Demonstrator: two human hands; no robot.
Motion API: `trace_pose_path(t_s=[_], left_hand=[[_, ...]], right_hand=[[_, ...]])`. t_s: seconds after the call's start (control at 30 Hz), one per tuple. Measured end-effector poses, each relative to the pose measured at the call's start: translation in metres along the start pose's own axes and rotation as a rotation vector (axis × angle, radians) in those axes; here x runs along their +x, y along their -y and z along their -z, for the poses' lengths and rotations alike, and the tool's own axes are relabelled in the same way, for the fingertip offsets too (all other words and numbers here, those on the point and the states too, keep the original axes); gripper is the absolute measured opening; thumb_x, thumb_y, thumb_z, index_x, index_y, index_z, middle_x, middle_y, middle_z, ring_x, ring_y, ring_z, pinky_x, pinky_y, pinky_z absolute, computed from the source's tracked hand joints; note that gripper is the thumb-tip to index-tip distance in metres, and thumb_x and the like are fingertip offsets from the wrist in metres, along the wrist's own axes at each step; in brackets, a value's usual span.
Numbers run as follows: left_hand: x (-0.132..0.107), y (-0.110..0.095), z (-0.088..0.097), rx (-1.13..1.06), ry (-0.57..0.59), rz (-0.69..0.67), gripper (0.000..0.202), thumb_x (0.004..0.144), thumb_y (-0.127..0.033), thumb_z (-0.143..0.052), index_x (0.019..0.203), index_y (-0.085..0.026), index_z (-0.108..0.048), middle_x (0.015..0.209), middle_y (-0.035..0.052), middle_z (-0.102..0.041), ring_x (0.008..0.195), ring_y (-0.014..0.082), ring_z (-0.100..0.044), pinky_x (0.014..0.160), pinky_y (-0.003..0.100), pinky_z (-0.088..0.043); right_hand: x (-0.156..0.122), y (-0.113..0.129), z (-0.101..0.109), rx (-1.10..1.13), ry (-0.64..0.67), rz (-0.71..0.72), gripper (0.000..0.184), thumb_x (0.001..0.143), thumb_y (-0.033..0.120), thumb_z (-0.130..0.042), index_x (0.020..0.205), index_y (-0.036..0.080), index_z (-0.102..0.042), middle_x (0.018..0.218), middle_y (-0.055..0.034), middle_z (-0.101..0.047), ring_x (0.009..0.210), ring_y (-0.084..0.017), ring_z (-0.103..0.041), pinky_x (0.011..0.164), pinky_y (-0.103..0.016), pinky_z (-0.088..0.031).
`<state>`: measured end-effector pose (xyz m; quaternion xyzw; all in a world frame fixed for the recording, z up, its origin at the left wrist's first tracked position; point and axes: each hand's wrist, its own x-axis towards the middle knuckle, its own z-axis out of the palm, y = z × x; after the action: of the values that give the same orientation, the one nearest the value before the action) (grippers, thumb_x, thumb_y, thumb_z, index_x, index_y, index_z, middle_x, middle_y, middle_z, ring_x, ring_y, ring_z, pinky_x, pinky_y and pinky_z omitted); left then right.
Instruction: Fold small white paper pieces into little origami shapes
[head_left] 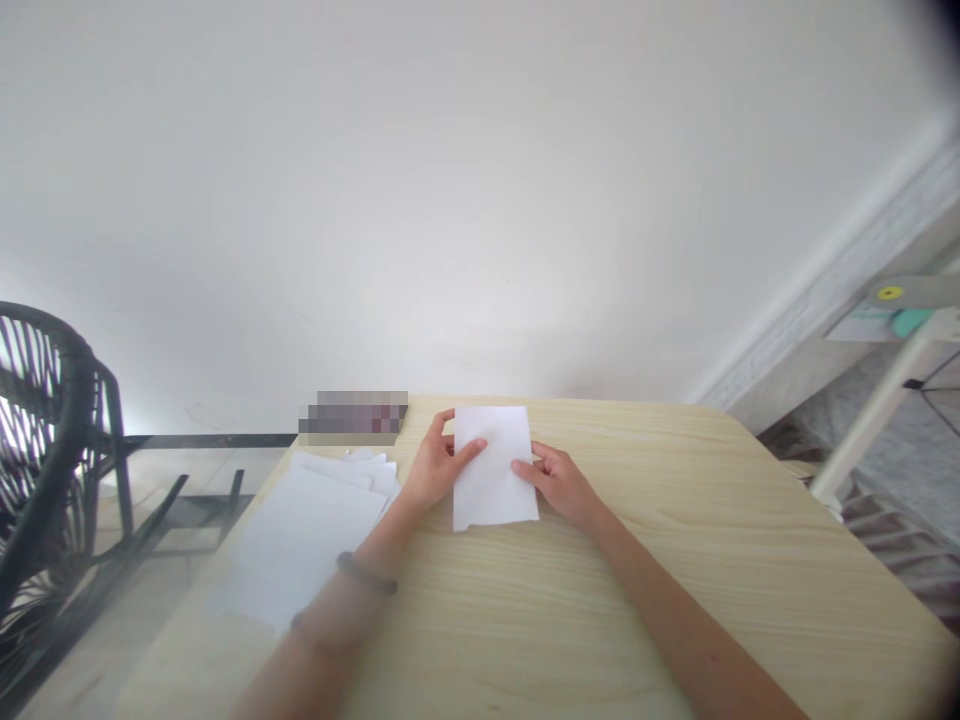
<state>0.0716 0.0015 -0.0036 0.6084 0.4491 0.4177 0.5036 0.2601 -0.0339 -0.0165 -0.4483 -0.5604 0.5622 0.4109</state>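
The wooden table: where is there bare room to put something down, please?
The table is bare right of the right hand, out to its right edge, and between the forearms, below the held sheet. The left side is crowded: loose papers lie there, with a pixelated item behind them.

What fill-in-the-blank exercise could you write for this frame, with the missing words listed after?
1. The number of hands gripping the held paper, counting the left hand and the right hand, is ____.
2. A dark band circles the ____ arm.
3. The held paper and the loose sheets on the table are all coloured ____.

Missing words: two; left; white.
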Motion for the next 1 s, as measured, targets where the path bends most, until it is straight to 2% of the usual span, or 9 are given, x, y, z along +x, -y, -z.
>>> trace_pose_path(t_s=[0.1,0.27,0.4,0.53,0.63,0.73,0.9,1.0], left_hand=[[0.001,0.002,-0.001,-0.076,0.119,0.033,0.041,0.069,-0.04,-0.062,0.099,-0.015,-0.052,0.084,0.007,-0.066,0.069,0.0181,-0.061,0.055,0.024,-0.047],[0.003,0.007,-0.001,-0.129,0.143,0.066,0.033,0.072,-0.041,-0.059,0.087,-0.013,-0.058,0.081,0.0057,-0.066,0.068,0.0177,-0.061,0.055,0.023,-0.047],[0.004,0.006,0.0,-0.167,0.154,0.112,0.037,0.073,-0.044,-0.057,0.097,-0.015,-0.055,0.077,0.0046,-0.066,0.063,0.0164,-0.061,0.051,0.023,-0.047],[0.003,0.005,-0.001,-0.201,0.188,0.142,0.042,0.075,-0.047,-0.053,0.102,-0.016,-0.051,0.071,0.0043,-0.065,0.054,0.014,-0.059,0.044,0.021,-0.044],[0.002,0.004,-0.001,-0.188,0.254,0.166,0.042,0.072,-0.043,-0.058,0.103,-0.016,-0.052,0.068,0.003,-0.064,0.048,0.012,-0.056,0.04,0.019,-0.04],[0.002,0.003,0.002,-0.237,0.242,0.173,0.039,0.073,-0.042,-0.055,0.102,-0.016,-0.054,0.069,0.0032,-0.063,0.053,0.0133,-0.057,0.044,0.021,-0.042],[0.005,-0.001,0.005,-0.449,0.291,0.341,0.053,0.077,-0.054,-0.034,0.106,-0.015,-0.054,0.076,0.0079,-0.065,0.06,0.0188,-0.061,0.056,0.031,-0.047],[0.004,-0.003,0.004,-0.382,0.246,0.306,0.047,0.074,-0.053,-0.045,0.1,-0.015,-0.057,0.082,0.007,-0.063,0.066,0.0168,-0.06,0.059,0.028,-0.046]], right_hand=[[0.0,-0.001,0.004,0.058,0.004,-0.007,0.038,0.074,0.043,-0.055,0.1,0.016,-0.055,0.069,-0.0031,-0.063,0.058,-0.015,-0.058,0.053,-0.026,-0.044],[-0.002,0.001,0.006,0.066,-0.087,0.015,0.033,0.076,0.042,-0.052,0.097,0.016,-0.056,0.058,0.0011,-0.056,0.044,-0.009,-0.046,0.042,-0.02,-0.034],[-0.001,0.001,0.005,0.013,-0.066,0.051,0.027,0.077,0.036,-0.052,0.095,0.017,-0.055,0.05,0.0043,-0.05,0.04,-0.006,-0.039,0.039,-0.018,-0.03],[0.001,-0.004,0.007,0.06,-0.139,0.088,0.031,0.078,0.036,-0.05,0.104,0.019,-0.049,0.053,0.0046,-0.051,0.04,-0.008,-0.044,0.038,-0.02,-0.034],[0.001,-0.007,0.009,0.067,-0.167,0.08,0.028,0.077,0.036,-0.049,0.101,0.02,-0.051,0.051,0.0047,-0.05,0.039,-0.01,-0.045,0.037,-0.021,-0.036],[0.0,-0.005,0.009,-0.003,-0.215,0.088,0.022,0.076,0.029,-0.047,0.094,0.02,-0.055,0.049,0.004,-0.049,0.04,-0.01,-0.046,0.037,-0.021,-0.036],[-0.003,0.001,0.005,-0.198,-0.339,0.183,0.023,0.077,0.028,-0.041,0.083,0.021,-0.062,0.07,-0.0025,-0.062,0.059,-0.014,-0.055,0.047,-0.023,-0.041],[-0.004,0.001,0.003,-0.264,-0.36,0.24,0.025,0.077,0.027,-0.04,0.083,0.022,-0.065,0.083,-0.0035,-0.064,0.071,-0.017,-0.057,0.055,-0.025,-0.043]])
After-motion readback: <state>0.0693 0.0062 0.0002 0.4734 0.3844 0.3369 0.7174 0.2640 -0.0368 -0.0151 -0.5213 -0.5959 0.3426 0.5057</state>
